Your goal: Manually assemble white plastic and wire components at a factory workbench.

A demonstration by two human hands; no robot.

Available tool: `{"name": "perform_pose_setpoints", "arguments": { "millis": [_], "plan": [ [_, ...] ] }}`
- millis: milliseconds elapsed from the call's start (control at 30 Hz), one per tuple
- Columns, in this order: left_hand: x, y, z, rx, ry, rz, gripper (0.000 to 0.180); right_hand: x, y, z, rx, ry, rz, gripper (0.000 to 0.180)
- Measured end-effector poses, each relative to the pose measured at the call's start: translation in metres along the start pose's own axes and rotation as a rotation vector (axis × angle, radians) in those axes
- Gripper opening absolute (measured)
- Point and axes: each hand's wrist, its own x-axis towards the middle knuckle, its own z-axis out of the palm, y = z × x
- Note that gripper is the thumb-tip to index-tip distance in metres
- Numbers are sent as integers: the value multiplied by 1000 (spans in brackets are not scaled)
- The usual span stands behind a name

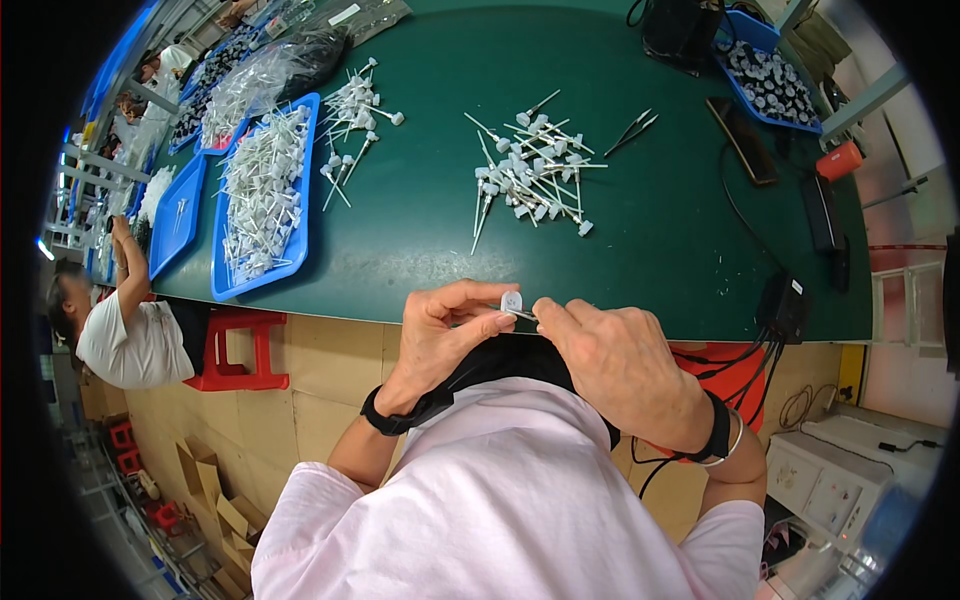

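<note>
White cap (512,301) held nr table (420,210) edge
L hand (432,325) pinches it, thumb + fingers; R hand (622,355) grips thin rod (525,316) at it; pile (540,170) beyond.

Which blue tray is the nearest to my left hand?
The tray heaped with white-headed pieces; the sparsely filled tray on its left and others lie farther from your left hand.

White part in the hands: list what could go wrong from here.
1. The white part is small and pinched by the left hand near the table edge; it might slip and fall.
2. The thin piece in the right hand sits close to the left fingers; a slip could poke them.
</note>
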Motion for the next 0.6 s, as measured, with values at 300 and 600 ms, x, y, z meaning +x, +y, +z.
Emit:
{"name": "perform_pose_setpoints", "arguments": {
  "millis": [300,600],
  "plan": [
    [0,-7,-2,106,28,64,27,2,7,5,97,4,-10,7],
    [2,-7,-2,73,42,45,27,8,14,1,314,-4,4,11]
  ]
}}
